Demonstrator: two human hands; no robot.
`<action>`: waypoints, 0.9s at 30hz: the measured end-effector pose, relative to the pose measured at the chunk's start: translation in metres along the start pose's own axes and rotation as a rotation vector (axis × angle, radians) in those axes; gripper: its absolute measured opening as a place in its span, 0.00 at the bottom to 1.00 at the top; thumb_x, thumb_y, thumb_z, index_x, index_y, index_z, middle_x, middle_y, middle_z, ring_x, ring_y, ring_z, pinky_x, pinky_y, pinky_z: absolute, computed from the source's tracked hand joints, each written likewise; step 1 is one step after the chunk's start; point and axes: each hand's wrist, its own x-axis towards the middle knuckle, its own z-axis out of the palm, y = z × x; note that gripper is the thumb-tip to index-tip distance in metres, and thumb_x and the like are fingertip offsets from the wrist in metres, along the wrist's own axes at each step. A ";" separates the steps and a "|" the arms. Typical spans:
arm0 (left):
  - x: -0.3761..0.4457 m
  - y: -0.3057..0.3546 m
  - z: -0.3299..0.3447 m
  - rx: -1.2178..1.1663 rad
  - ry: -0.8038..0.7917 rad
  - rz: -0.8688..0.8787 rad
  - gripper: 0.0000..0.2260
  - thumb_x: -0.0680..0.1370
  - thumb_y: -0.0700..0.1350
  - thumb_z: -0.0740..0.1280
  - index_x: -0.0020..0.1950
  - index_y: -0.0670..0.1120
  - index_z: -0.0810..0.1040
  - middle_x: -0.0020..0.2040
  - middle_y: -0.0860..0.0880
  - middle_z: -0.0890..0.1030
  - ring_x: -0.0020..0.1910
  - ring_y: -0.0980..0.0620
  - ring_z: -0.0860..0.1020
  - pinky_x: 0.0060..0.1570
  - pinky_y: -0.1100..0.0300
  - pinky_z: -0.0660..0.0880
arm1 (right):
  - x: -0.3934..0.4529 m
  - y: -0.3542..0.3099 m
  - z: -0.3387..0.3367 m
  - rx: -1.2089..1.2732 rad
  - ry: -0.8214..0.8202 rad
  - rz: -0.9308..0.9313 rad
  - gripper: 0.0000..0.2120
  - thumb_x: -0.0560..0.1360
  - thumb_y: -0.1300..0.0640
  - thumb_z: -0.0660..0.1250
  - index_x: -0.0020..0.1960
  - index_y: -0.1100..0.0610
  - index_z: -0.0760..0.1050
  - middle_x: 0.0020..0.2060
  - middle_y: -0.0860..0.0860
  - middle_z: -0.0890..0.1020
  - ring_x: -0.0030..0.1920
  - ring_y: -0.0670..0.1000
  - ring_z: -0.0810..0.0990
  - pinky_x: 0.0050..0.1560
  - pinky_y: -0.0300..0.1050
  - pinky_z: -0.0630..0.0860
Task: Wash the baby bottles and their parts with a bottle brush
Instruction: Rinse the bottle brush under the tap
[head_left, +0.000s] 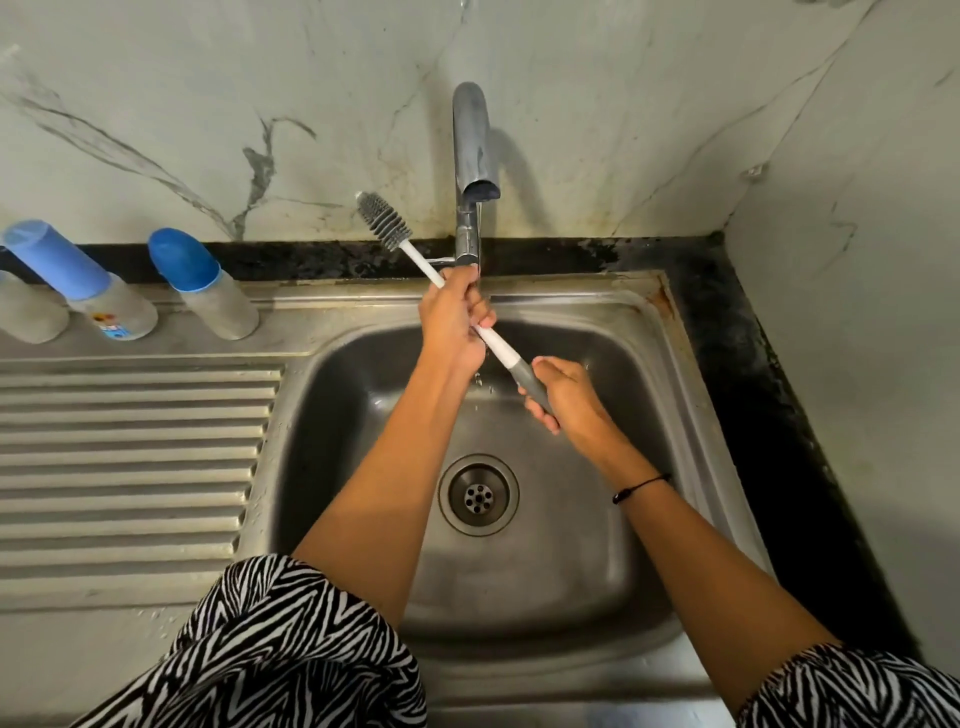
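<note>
Both hands grip the bottle brush (496, 344) over the sink (691, 364) — 2 capped bottles stand left.

Zebra-striped black-and-white sleeves (270, 649), thin black wristband (641, 487)

A home kitchen is showing here: a steel sink (670, 332) with a ribbed drainboard (130, 457) is sitting under a tap (474, 150), marble-look wall (208, 104) is rising behind, and capped baby bottles (208, 283) are standing left of the hands.
</note>
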 end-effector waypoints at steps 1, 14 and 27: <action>0.002 0.001 0.001 0.004 0.014 0.014 0.13 0.77 0.33 0.60 0.35 0.45 0.65 0.19 0.53 0.63 0.16 0.57 0.59 0.17 0.67 0.57 | 0.000 0.002 -0.001 -0.082 0.000 -0.037 0.12 0.80 0.53 0.55 0.42 0.54 0.72 0.26 0.51 0.75 0.22 0.46 0.70 0.24 0.41 0.66; -0.008 -0.019 0.011 0.039 -0.022 -0.089 0.14 0.77 0.34 0.63 0.34 0.45 0.66 0.19 0.52 0.63 0.16 0.57 0.59 0.19 0.67 0.58 | 0.000 -0.018 0.008 -0.296 0.079 -0.116 0.21 0.79 0.45 0.53 0.35 0.54 0.74 0.26 0.52 0.78 0.29 0.51 0.76 0.39 0.51 0.76; -0.012 -0.025 0.003 0.036 -0.043 -0.031 0.13 0.83 0.48 0.56 0.40 0.45 0.68 0.25 0.52 0.65 0.22 0.57 0.63 0.28 0.62 0.63 | 0.000 -0.002 0.001 -0.213 0.185 -0.115 0.12 0.81 0.57 0.56 0.45 0.59 0.75 0.30 0.52 0.77 0.29 0.46 0.74 0.31 0.39 0.69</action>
